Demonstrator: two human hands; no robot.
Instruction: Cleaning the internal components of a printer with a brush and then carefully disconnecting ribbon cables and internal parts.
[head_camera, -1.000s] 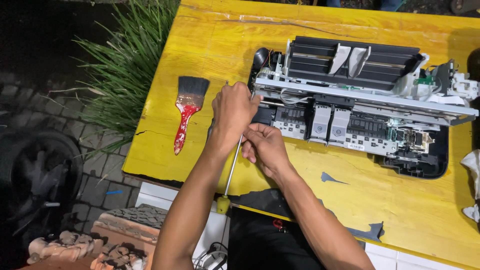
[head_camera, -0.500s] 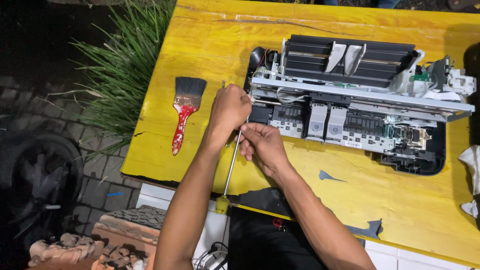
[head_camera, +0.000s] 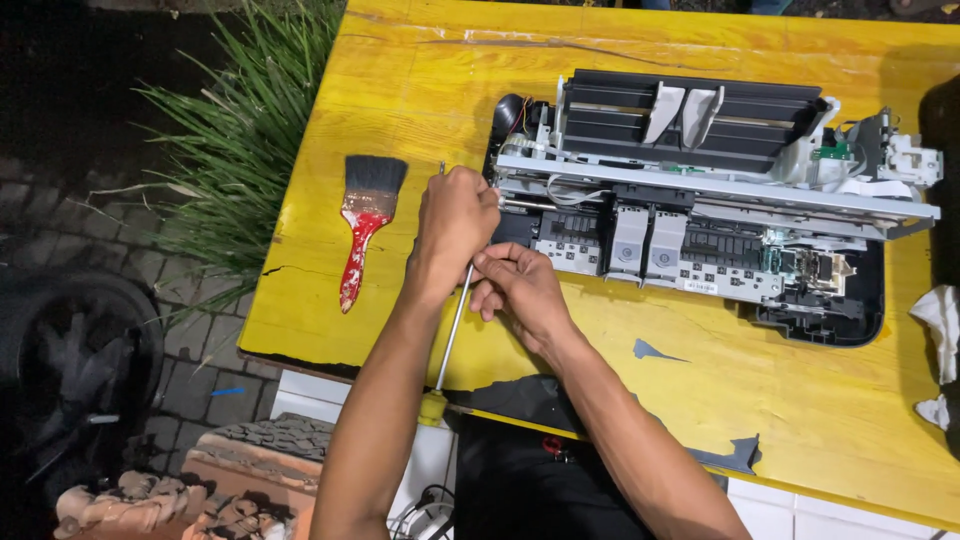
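Now both hands (head_camera: 490, 255) on screwdriver (head_camera: 452, 325) beside printer (head_camera: 700, 215).

In front of me stands a yellow-painted wooden table (head_camera: 780, 400), its paint chipped dark near my edge. On it lie a red-handled, black-bristled paintbrush (head_camera: 362, 225) at left, an opened black-and-grey printer chassis (head_camera: 700, 200), and a white crumpled cloth (head_camera: 940, 320) at right.

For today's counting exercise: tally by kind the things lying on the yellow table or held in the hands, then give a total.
Opened printer: 1
Paintbrush: 1
Screwdriver, at both hands: 1
White cloth at the table's right edge: 1
Total: 4
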